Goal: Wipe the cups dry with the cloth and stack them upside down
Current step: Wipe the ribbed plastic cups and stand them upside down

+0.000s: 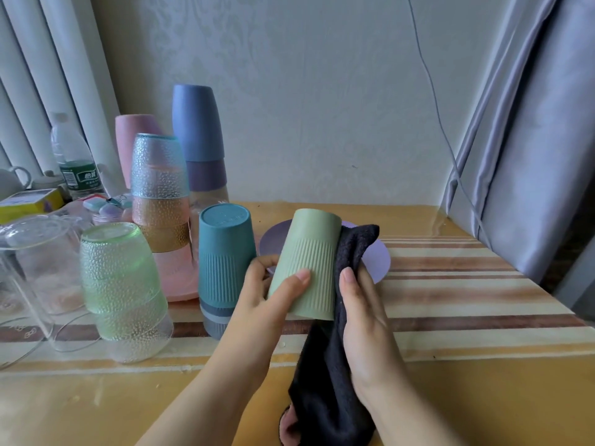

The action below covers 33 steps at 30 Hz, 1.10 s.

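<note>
Light green ribbed cup [306,265]: held base-up and tilted, above the table edge of the purple plate [378,259], just right of the teal stack. It is gripped by the left hand [264,292], thumb curled across the ribbed wall, fingers behind. Dark cloth [335,333] is pressed flat against the cup's right side by the right hand [363,313]; the fingers are wrapped round the cloth, the tail hanging down toward the lower frame edge.

Step judged in hand: drying the outer wall. Inside of the cup is not visible; whether it has been wiped cannot be told.

To do it well: the cup would best be turned by the left hand while the cloth is kept still, so that the ribs are followed all round; rim and interior should be covered before stacking.

Teal cup [225,252] is seen inverted on a grey one, the likely landing place. Nearby, inverted: green glass stack [119,278], blue-and-amber glass stack [159,188], blue cup stack [198,130]. Care is advised on approach, the stacks standing close together on the striped table [467,300].
</note>
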Each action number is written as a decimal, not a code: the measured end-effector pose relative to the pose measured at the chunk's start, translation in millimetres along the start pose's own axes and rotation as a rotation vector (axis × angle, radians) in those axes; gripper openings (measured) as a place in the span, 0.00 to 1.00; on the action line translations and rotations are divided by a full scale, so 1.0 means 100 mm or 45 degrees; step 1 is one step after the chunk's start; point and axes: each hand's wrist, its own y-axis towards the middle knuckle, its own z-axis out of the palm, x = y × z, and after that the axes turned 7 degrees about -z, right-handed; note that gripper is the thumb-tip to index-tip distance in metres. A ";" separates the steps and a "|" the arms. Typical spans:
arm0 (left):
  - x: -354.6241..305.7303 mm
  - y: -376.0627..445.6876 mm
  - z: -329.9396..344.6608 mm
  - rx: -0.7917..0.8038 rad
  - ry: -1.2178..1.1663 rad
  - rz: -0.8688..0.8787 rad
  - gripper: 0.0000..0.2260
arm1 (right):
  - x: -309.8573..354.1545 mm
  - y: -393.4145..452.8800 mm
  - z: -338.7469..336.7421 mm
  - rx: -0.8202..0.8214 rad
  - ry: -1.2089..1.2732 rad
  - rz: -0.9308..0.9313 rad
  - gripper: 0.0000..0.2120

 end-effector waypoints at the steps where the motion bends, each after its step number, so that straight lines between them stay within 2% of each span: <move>1: -0.01 -0.02 0.02 0.009 0.001 0.018 0.25 | 0.02 0.00 -0.01 -0.031 -0.003 0.003 0.13; 3: -0.03 -0.06 0.07 0.032 0.070 0.077 0.21 | 0.05 0.04 -0.05 -0.127 -0.013 -0.007 0.08; 4: -0.03 -0.08 0.09 0.022 0.149 0.109 0.21 | 0.06 0.06 -0.07 -0.160 -0.013 -0.016 0.09; 7: 0.02 -0.10 0.14 -0.015 0.407 0.185 0.31 | 0.04 0.09 -0.11 -0.201 -0.012 -0.009 0.14; 9: 0.05 -0.10 0.15 -0.119 0.483 0.160 0.39 | -0.01 0.08 -0.10 -0.191 -0.072 -0.006 0.13; 10: 0.05 -0.09 0.15 -0.174 0.493 0.152 0.39 | -0.02 0.06 -0.08 -0.150 -0.119 -0.018 0.12; 13: 0.03 -0.09 0.13 -0.221 0.529 0.230 0.28 | -0.04 0.00 -0.01 0.028 -0.221 -0.119 0.14; 16: 0.04 -0.09 0.12 -0.158 0.583 0.252 0.13 | -0.07 -0.01 0.02 0.130 -0.381 -0.287 0.23; 19: 0.05 -0.09 0.12 -0.041 0.579 0.262 0.11 | -0.04 0.05 -0.06 0.085 -0.418 -0.282 0.22; 21: 0.03 -0.10 0.13 0.059 0.539 0.174 0.10 | 0.02 0.11 -0.14 -0.057 -0.328 -0.177 0.16; 24: 0.05 -0.11 0.12 0.237 0.327 -0.014 0.13 | 0.07 0.22 -0.28 -0.204 -0.038 -0.035 0.15; 26: 0.09 -0.07 0.09 0.299 0.122 -0.107 0.19 | 0.06 0.22 -0.27 -0.166 0.178 0.058 0.17; 29: 0.09 -0.03 0.07 0.322 -0.092 -0.187 0.24 | -0.02 0.19 -0.21 -0.139 0.362 0.176 0.23; 33: 0.07 0.01 0.05 0.247 -0.125 -0.212 0.16 | -0.06 0.14 -0.15 -0.122 0.345 0.221 0.19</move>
